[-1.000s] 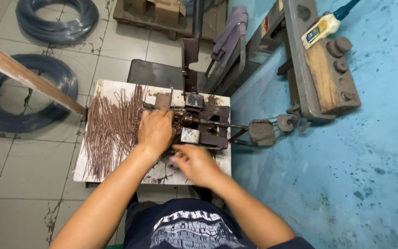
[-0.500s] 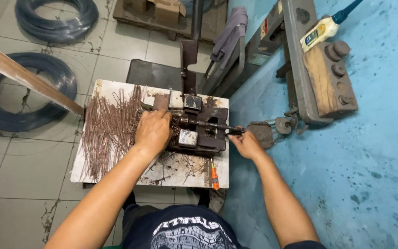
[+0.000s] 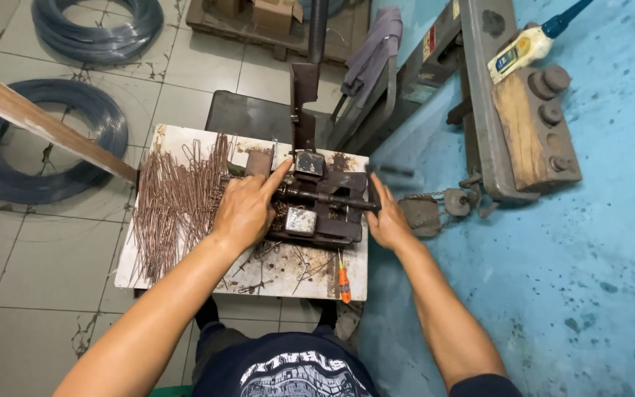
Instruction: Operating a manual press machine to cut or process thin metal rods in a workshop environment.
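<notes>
An orange screwdriver (image 3: 343, 281) lies at the table's (image 3: 273, 276) near right edge. The jig (image 3: 321, 206) sits mid-table, right of centre. The left hand (image 3: 246, 208) rests half-open on the jig's left side, forefinger stretched toward its top. The right hand (image 3: 385, 218) grips the rod's (image 3: 332, 198) end at the right edge, slightly farther up than half a second ago. Bent wires (image 3: 178, 202) cover the left side.
</notes>
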